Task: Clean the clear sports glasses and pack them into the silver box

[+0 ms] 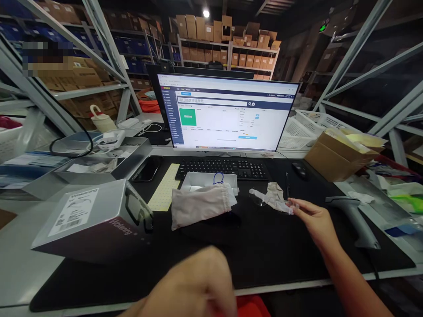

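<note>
Pouch (201, 204) L of specs (259, 200), prob. touching tray (198, 179) behind.

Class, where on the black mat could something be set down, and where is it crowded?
The main bare patch of black mat lies between the pouch, the right hand and the mat's front edge. A smaller one separates keyboard and mouse. Crowded: the pouch with the open box behind it, and the printed box at left.

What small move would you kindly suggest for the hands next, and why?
I would probably bring the left hand to the left end of the pale, partly clear item: the right hand pinches only its right end, while the left is apart, near the desk edge.
</note>
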Demonstrator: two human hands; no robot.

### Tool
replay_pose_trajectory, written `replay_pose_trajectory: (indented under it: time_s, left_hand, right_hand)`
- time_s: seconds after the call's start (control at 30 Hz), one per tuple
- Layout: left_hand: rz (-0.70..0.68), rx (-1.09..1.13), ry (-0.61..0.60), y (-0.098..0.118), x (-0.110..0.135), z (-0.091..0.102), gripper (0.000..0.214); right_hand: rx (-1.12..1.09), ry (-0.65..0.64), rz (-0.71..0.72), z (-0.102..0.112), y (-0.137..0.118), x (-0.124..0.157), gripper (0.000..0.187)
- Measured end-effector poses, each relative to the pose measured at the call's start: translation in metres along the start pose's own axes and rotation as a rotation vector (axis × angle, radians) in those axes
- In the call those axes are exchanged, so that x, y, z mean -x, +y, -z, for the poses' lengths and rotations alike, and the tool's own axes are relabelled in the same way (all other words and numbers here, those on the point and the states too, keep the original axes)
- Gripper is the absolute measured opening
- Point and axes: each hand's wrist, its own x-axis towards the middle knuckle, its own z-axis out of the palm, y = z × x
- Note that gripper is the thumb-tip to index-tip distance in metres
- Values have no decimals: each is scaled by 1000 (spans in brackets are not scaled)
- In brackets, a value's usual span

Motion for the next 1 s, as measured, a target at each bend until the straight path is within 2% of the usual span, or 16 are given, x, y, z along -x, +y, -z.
replay_pose_trajectory:
  time_s: [0.07, 0.13, 0.2, 0.27, 0.33, 0.4, 0.47, 0.53, 0.63, 0.77, 0.87, 1.0]
  left_hand:
    - [-19, 22, 0, -9, -33, -17, 19]
    - [62, -201, 172, -21, -58, -37, 21]
    - [117, -411, 198, -36, -71, -55, 34]
    - [98, -529, 161, -51, -73, -64, 36]
    - [32, -572, 150, -62, -71, -63, 30]
    - [-44, -565, 191, -70, -67, -54, 27]
    - [-126, -481, 229, -76, -62, -45, 26]
    - [-199, -324, 206, -80, -55, -37, 26]
    - [-230, -125, 149, -79, -36, -29, 30]
    - [-280, -91, 157, -72, -10, -23, 37]
    - [-329, -148, 24, -73, -9, -28, 37]
    - [-225, -201, -214, -83, -25, -42, 32]
  right_hand:
    - [42, -2, 53, -2, 11, 11, 33]
    - [68, -24, 115, -8, 20, 20, 27]
    - [82, -67, 166, -15, 26, 26, 23]
    - [89, -107, 193, -20, 32, 27, 20]
    - [90, -134, 199, -21, 36, 26, 19]
    - [104, -154, 201, -20, 40, 23, 19]
    - [140, -176, 218, -18, 42, 21, 18]
    - [182, -197, 247, -16, 43, 19, 16]
    - [232, -217, 278, -15, 43, 19, 15]
    - [308, -238, 331, -16, 43, 20, 18]
    - [374, -261, 396, -16, 42, 16, 21]
    - [435, -307, 436, -17, 36, 0, 25]
